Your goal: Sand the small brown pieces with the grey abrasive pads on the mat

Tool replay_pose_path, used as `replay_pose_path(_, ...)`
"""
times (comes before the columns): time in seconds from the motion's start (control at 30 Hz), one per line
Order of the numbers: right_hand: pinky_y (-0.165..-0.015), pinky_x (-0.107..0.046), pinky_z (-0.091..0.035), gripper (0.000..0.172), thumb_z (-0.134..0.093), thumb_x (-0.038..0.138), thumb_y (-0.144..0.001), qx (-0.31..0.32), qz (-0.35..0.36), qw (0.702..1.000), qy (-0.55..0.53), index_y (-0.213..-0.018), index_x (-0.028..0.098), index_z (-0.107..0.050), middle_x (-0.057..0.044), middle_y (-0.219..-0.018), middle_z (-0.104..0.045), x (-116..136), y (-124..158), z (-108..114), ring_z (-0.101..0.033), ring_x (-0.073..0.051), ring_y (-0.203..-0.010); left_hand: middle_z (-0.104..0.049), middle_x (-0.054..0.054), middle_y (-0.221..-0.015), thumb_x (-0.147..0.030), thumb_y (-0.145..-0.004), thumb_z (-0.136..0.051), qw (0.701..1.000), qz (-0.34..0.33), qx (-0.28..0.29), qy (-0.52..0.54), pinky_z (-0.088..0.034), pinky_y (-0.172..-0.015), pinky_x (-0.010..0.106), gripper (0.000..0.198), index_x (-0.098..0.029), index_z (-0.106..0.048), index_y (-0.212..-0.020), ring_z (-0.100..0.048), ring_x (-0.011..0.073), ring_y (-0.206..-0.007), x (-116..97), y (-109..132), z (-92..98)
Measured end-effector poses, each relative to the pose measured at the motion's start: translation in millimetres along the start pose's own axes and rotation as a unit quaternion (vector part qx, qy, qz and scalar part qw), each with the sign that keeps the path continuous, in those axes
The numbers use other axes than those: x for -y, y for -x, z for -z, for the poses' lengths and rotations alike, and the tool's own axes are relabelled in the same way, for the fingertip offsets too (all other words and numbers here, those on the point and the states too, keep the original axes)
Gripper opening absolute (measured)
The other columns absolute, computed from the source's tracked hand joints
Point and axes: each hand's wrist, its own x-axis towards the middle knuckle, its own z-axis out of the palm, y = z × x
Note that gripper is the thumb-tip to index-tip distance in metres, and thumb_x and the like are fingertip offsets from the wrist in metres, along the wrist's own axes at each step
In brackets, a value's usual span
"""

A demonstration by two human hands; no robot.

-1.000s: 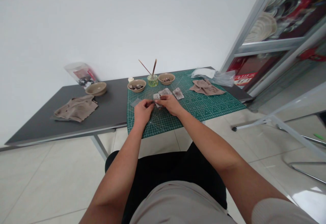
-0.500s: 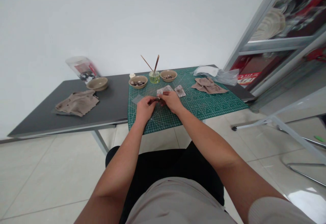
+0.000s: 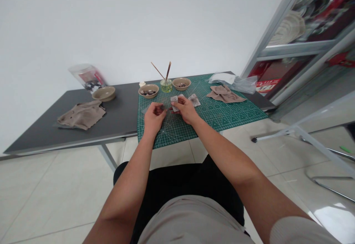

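My left hand (image 3: pixel 154 118) is over the green cutting mat (image 3: pixel 177 125), its fingers curled together; anything inside them is too small or hidden to make out. A grey sheet (image 3: pixel 144 109) lies partly behind that hand. My right hand (image 3: pixel 187 110) pinches a whitish, dark-stained pad (image 3: pixel 174 104) between thumb and fingers. Just beyond the right hand, a second stained pad (image 3: pixel 195 100) rests on the mat. A small gap separates the two hands.
Behind the hands stand a bowl of dark pieces (image 3: pixel 148 90), a glass jar with brushes (image 3: pixel 166 85) and another bowl (image 3: pixel 181 84). Brown cloths (image 3: pixel 225 94) and plastic bags (image 3: pixel 235 81) lie right. Leftward are a cloth (image 3: pixel 81 115), a bowl (image 3: pixel 104 93) and a clear container (image 3: pixel 87 76).
My hands were together around a small dark piece and have moved apart, the left one slightly leftward. The right hand now has a stained pad in its fingers.
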Motion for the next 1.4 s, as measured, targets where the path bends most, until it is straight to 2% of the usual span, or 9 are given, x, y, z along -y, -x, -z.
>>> replay_pose_path(0.1,-0.058,-0.026,-0.051,0.040,-0.079,0.044,-0.063,0.014,-0.005,1.000,-0.008,-0.090,0.023,-0.058,0.002,-0.089,-0.065,0.3,0.8,0.3,-0.062,-0.013,-0.070,-0.063,-0.002,-0.075,-0.028,-0.081,-0.064,0.999,0.021,0.014,0.024,-0.049,-0.068,0.026,0.016,-0.021,-0.058,-0.094,-0.060,0.0129,-0.068,-0.4,-0.8,-1.2)
replay_pose_path(0.23,-0.068,-0.029,-0.054,0.039,-0.084,0.041,-0.059,0.039,0.006,0.999,-0.021,-0.084,0.020,-0.064,0.000,-0.089,-0.068,-2.7,-0.6,1.4,-0.062,-0.014,-0.076,-0.065,-0.001,-0.072,-0.034,-0.089,-0.053,0.997,0.034,0.048,0.043,-0.050,-0.067,0.027,0.012,-0.021,-0.055,-0.088,-0.062,0.0142,-0.066,-1.4,-1.5,-1.9)
replay_pose_path(0.37,-0.068,-0.032,-0.055,0.039,-0.088,0.043,-0.056,0.044,-0.015,0.999,-0.025,-0.077,0.019,-0.067,-0.001,-0.081,-0.068,-4.0,-1.1,2.2,-0.063,-0.015,-0.071,-0.064,-0.002,-0.073,-0.034,-0.085,-0.059,0.999,-0.001,0.034,-0.035,-0.046,-0.065,0.026,0.013,-0.021,-0.061,-0.085,-0.059,0.0134,-0.066,-4.7,0.1,0.2)
replay_pose_path(0.67,-0.061,-0.030,-0.054,0.039,-0.088,0.044,-0.055,0.026,-0.037,0.999,0.008,-0.073,0.016,-0.068,-0.001,-0.073,-0.066,0.2,-0.5,0.5,-0.062,-0.015,-0.066,-0.063,-0.004,-0.070,-0.025,-0.074,-0.064,0.995,0.017,0.045,-0.088,-0.043,-0.064,0.024,0.011,-0.020,-0.058,-0.082,-0.058,0.0128,-0.065,-8.1,3.9,-0.4)
replay_pose_path(0.83,-0.057,-0.028,-0.053,0.038,-0.085,0.048,-0.060,0.049,-0.042,0.996,0.063,-0.071,0.015,-0.069,-0.002,-0.069,-0.066,-0.7,-1.5,0.9,-0.060,-0.014,-0.063,-0.058,-0.004,-0.066,-0.029,-0.077,-0.061,0.994,0.006,0.056,-0.095,-0.040,-0.061,0.024,0.010,-0.020,-0.056,-0.077,-0.054,0.0121,-0.062,-7.2,3.4,1.4)
replay_pose_path(0.97,-0.055,-0.026,-0.050,0.036,-0.080,0.049,-0.066,0.029,-0.010,0.996,0.086,-0.071,0.016,-0.067,-0.001,-0.066,-0.064,-7.1,-3.4,1.4,-0.057,-0.013,-0.060,-0.058,-0.004,-0.066,-0.027,-0.076,-0.061,0.990,-0.010,0.074,-0.122,-0.038,-0.062,0.025,0.009,-0.020,-0.056,-0.075,-0.053,0.0119,-0.062,-8.9,3.0,1.3)
replay_pose_path(1.13,-0.063,-0.027,-0.051,0.036,-0.081,0.048,-0.065,0.073,-0.014,0.995,0.067,-0.076,0.016,-0.069,-0.001,-0.072,-0.067,-10.2,-5.0,2.6,-0.059,-0.013,-0.065,-0.058,-0.004,-0.065,-0.030,-0.077,-0.062,0.991,0.019,0.030,-0.127,-0.037,-0.060,0.025,0.017,-0.020,-0.050,-0.070,-0.052,0.0120,-0.061,-13.8,3.5,0.3)
replay_pose_path(1.3,-0.058,-0.025,-0.046,0.037,-0.081,0.049,-0.065,0.048,-0.003,0.997,0.066,-0.070,0.016,-0.067,0.000,-0.067,-0.064,-6.4,-3.3,1.6,-0.056,-0.012,-0.060,-0.058,-0.004,-0.064,-0.029,-0.075,-0.064,0.987,0.006,0.066,-0.147,-0.036,-0.060,0.025,0.017,-0.020,-0.051,-0.068,-0.051,0.0124,-0.061,-13.5,3.5,-0.7)
replay_pose_path(1.4,-0.060,-0.025,-0.045,0.036,-0.082,0.048,-0.064,0.068,0.002,0.996,0.065,-0.072,0.016,-0.067,0.000,-0.068,-0.065,-5.3,-1.8,1.6,-0.057,-0.012,-0.062,-0.059,-0.003,-0.066,-0.030,-0.076,-0.063,0.988,0.010,0.042,-0.149,-0.037,-0.060,0.025,0.016,-0.020,-0.052,-0.071,-0.052,0.0129,-0.062,-13.3,4.1,-0.4)
